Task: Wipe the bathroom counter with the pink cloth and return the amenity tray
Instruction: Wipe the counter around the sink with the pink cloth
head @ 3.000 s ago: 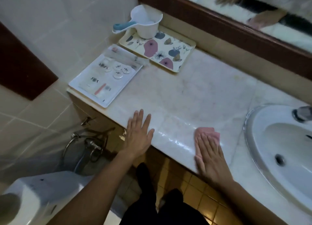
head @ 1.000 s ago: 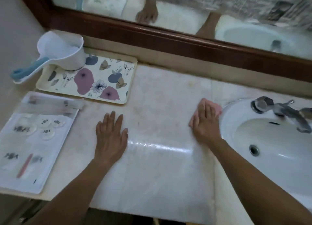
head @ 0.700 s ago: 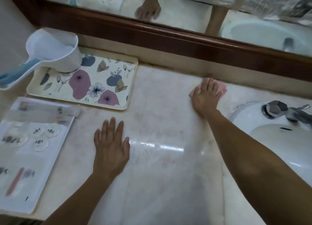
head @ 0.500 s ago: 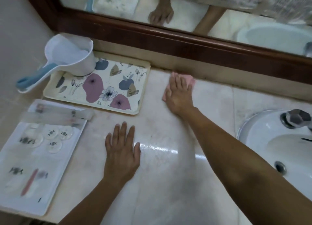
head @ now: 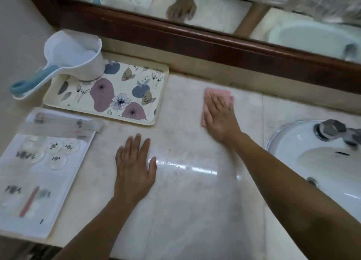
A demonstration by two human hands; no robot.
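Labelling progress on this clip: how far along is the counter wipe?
Done: a wet sheen on the pale marble counter near its front. In hand: the right hand presses the pink cloth flat near the back; the left hand rests open. Left: the white amenity tray still sits at the left end.

near half of pink cloth [head: 216,93] hidden beneath right hand [head: 220,119]; right of it, sink basin [head: 312,162] and blurred faucet [head: 332,132] cut off by edge.
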